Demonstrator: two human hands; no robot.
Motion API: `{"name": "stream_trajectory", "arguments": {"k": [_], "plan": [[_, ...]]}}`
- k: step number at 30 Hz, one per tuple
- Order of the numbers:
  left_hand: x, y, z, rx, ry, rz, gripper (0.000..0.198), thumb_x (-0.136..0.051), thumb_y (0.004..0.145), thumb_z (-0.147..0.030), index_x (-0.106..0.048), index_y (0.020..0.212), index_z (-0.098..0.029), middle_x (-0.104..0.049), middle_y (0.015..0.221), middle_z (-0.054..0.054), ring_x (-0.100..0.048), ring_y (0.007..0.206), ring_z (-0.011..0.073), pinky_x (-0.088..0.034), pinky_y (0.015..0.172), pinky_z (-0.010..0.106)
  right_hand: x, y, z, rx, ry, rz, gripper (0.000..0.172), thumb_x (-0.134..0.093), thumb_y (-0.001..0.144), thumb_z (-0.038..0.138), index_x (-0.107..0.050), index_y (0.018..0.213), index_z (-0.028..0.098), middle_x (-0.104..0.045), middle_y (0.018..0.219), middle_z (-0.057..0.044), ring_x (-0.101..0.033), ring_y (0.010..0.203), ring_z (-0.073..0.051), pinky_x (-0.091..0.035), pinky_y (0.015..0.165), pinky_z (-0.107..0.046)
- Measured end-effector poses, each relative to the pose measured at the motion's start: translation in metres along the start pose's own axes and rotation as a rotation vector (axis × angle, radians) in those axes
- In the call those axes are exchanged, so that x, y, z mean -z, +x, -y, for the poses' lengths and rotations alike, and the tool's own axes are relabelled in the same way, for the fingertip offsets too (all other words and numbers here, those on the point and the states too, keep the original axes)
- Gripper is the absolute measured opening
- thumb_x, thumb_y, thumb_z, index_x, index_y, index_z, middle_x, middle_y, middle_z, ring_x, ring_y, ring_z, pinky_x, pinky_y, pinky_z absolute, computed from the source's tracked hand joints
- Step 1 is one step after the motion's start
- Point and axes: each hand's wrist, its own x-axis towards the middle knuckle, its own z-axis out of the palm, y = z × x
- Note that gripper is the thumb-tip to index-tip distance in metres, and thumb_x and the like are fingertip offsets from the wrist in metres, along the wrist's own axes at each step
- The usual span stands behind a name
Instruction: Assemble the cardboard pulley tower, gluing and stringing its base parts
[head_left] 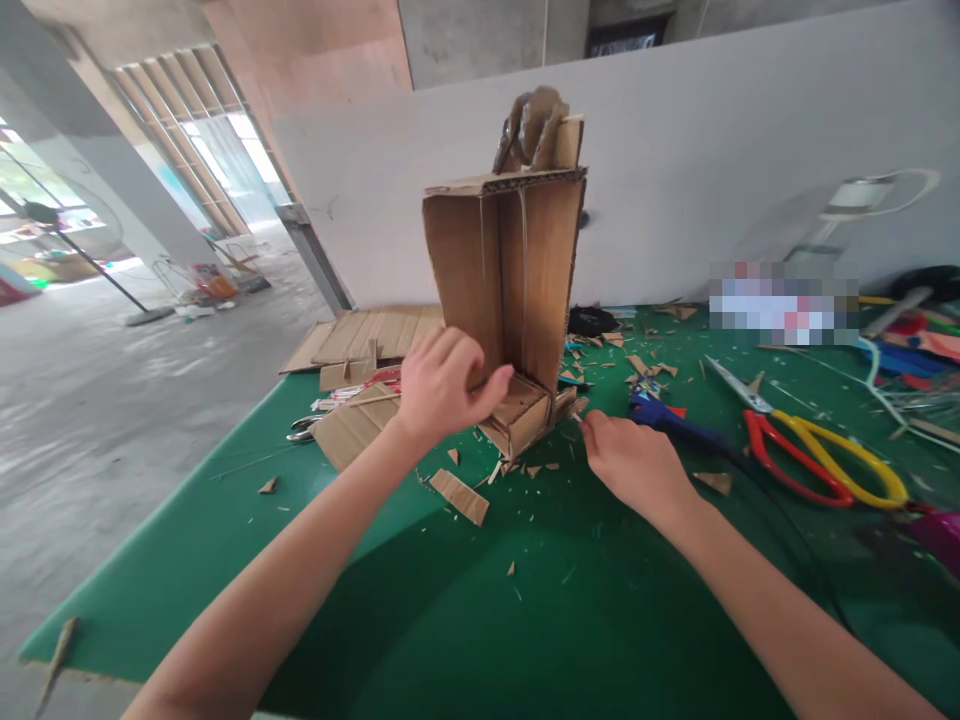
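An upright, open-fronted cardboard box (536,290) stands in front of me, with rounded cardboard pieces (541,125) on its top. A pale cord runs down inside it. My left hand (446,385) is at its lower left wall, fingers curled and thumb stretched across the inside; the hand hides that part of the wall. At the lower right corner, my right hand (634,465) pinches a small stick-like cardboard piece (576,408) that juts from the base. Its fingertips are partly hidden.
Large scissors (814,450) with red and yellow handles lie at right beside a blue glue gun (675,425) with a cord. Cardboard sheets (382,335) lie at back left. Scraps (461,497) litter the green table (450,620). A white board (675,180) stands behind.
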Motion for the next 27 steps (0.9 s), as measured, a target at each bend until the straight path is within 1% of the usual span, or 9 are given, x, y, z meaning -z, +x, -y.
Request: {"name": "stream_trajectory", "arguments": {"k": [1, 3, 5, 7, 9, 11, 13, 22, 27], "plan": [[-0.002, 0.0, 0.006, 0.047, -0.026, -0.09, 0.02, -0.057, 0.078, -0.038, -0.049, 0.076, -0.019, -0.053, 0.075, 0.003, -0.049, 0.076, 0.0169, -0.041, 0.071, 0.033, -0.001, 0.001, 0.0, 0.002, -0.005, 0.001, 0.032, -0.025, 0.093, 0.028, -0.055, 0.088, 0.016, -0.067, 0.074, -0.008, -0.066, 0.066, -0.025, -0.036, 0.049, -0.027], [-0.008, 0.0, 0.017, 0.185, -0.122, -0.266, 0.031, -0.06, 0.075, -0.037, -0.046, 0.096, -0.019, -0.052, 0.095, 0.008, -0.05, 0.087, 0.0188, -0.043, 0.074, 0.033, -0.001, 0.002, 0.0, 0.008, -0.009, 0.0, 0.033, -0.024, 0.093, 0.027, -0.054, 0.089, 0.016, -0.067, 0.073, -0.008, -0.066, 0.066, -0.026, -0.037, 0.049, -0.027], [-0.017, 0.0, 0.022, 0.32, -0.277, -0.301, 0.043, -0.06, 0.076, -0.039, -0.04, 0.109, -0.02, -0.05, 0.109, 0.011, -0.05, 0.097, 0.02, -0.045, 0.076, 0.033, 0.001, 0.002, 0.001, 0.012, 0.01, 0.005, 0.032, -0.024, 0.094, 0.026, -0.054, 0.089, 0.016, -0.067, 0.073, -0.008, -0.066, 0.064, -0.025, -0.037, 0.048, -0.027], [-0.026, 0.001, 0.025, 0.39, -0.444, -0.17, 0.039, -0.055, 0.08, -0.039, -0.04, 0.111, -0.02, -0.053, 0.11, 0.011, -0.052, 0.099, 0.0199, -0.045, 0.079, 0.032, 0.003, 0.003, 0.001, 0.003, 0.034, 0.008, 0.032, -0.024, 0.094, 0.026, -0.054, 0.089, 0.016, -0.067, 0.073, -0.008, -0.066, 0.064, -0.024, -0.038, 0.049, -0.027], [-0.03, 0.001, 0.025, 0.424, -0.515, 0.002, 0.027, -0.046, 0.085, -0.037, -0.047, 0.105, -0.018, -0.06, 0.1, 0.008, -0.056, 0.095, 0.0193, -0.045, 0.081, 0.032, 0.005, 0.004, 0.0, -0.028, 0.04, 0.01, 0.033, -0.024, 0.094, 0.028, -0.055, 0.089, 0.016, -0.068, 0.074, -0.009, -0.066, 0.065, -0.023, -0.039, 0.051, -0.027], [-0.03, 0.001, 0.025, 0.441, -0.486, 0.125, 0.024, -0.042, 0.087, -0.036, -0.054, 0.094, -0.016, -0.064, 0.088, 0.005, -0.058, 0.087, 0.0191, -0.045, 0.078, 0.031, 0.006, 0.006, -0.002, -0.083, 0.037, 0.011, 0.035, -0.025, 0.094, 0.031, -0.057, 0.089, 0.016, -0.067, 0.074, -0.01, -0.066, 0.066, -0.024, -0.041, 0.053, -0.028], [-0.027, 0.002, 0.025, 0.433, -0.425, 0.186, 0.027, -0.041, 0.088, -0.036, -0.057, 0.086, -0.015, -0.064, 0.079, 0.004, -0.058, 0.081, 0.019, -0.045, 0.073, 0.029, 0.006, 0.009, -0.005, -0.135, 0.038, 0.006, 0.036, -0.026, 0.093, 0.033, -0.058, 0.088, 0.017, -0.067, 0.074, -0.009, -0.066, 0.066, -0.024, -0.041, 0.054, -0.029], [-0.02, 0.002, 0.02, 0.421, -0.258, 0.215, 0.031, -0.042, 0.086, -0.039, -0.051, 0.068, -0.016, -0.054, 0.057, -0.001, -0.048, 0.054, 0.012, -0.034, 0.05, 0.023, 0.0, 0.02, -0.015, -0.201, 0.056, -0.031, 0.039, -0.026, 0.092, 0.036, -0.06, 0.083, 0.018, -0.067, 0.074, -0.009, -0.066, 0.066, -0.024, -0.041, 0.054, -0.029], [-0.016, 0.003, 0.019, 0.414, -0.205, 0.202, 0.031, -0.043, 0.085, -0.037, -0.046, 0.062, -0.017, -0.045, 0.05, -0.003, -0.039, 0.046, 0.0092, -0.028, 0.045, 0.023, -0.002, 0.019, -0.012, -0.1, -0.041, -0.078, 0.035, -0.029, 0.092, 0.027, -0.061, 0.087, 0.015, -0.068, 0.079, -0.012, -0.066, 0.072, -0.024, -0.04, 0.055, -0.027]]}}
